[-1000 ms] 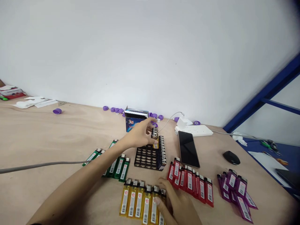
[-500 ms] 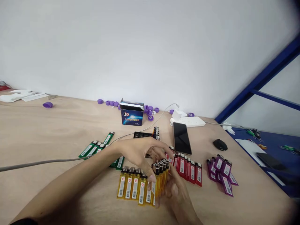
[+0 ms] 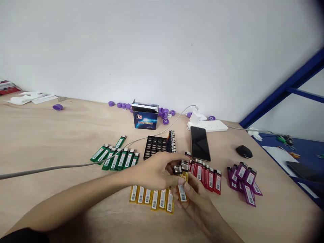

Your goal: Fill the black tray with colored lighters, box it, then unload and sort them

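Observation:
Both hands meet in front of the black tray point(image 3: 154, 144), which has lighters standing along its right side. My left hand point(image 3: 159, 170) reaches over from the left, thumb and fingers closed around the tops of yellow lighters point(image 3: 181, 192). From the right, my right hand point(image 3: 199, 202) grips the same lighters lower down, its thumb on their side. Below my left hand lies a row of yellow lighters point(image 3: 155, 200), their tops partly hidden by the hand. Green lighters point(image 3: 122, 159) lie to the left, red lighters point(image 3: 209, 179) just right of the hands.
Purple lighters point(image 3: 246, 184) lie in a pile at the right, near a black mouse point(image 3: 244, 151). Behind are a phone point(image 3: 200, 143), a white power strip point(image 3: 212, 126), a lighter box point(image 3: 145, 116) and purple caps point(image 3: 165, 121). A grey cable point(image 3: 76, 166) crosses the left side.
The held yellow lighters have turned so that a label faces the camera. My left hand has moved right over their tops, and my right hand now wraps their side. More of the tray shows.

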